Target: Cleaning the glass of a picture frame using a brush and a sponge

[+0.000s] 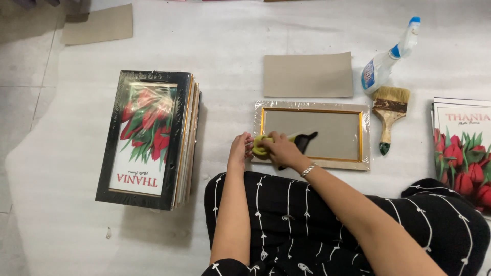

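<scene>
A picture frame (327, 107) with a pale border and a gold inner edge lies flat on the white sheet in front of me. Its glass is grey and reflective. My right hand (279, 150) presses a yellow-green cloth (262, 144) onto the frame's left edge. My left hand (240, 150) rests against the frame's left side, fingers curled, touching the cloth. A dark shape (303, 141) shows in the glass beside my right hand.
A wrapped stack of black frames with tulip prints (148, 138) stands at the left. A cardboard sheet (308, 75), a spray bottle (388, 59) and a wide paintbrush (389, 115) lie beyond the frame. Tulip prints (463, 153) lie at the right. My crossed legs (317, 225) fill the foreground.
</scene>
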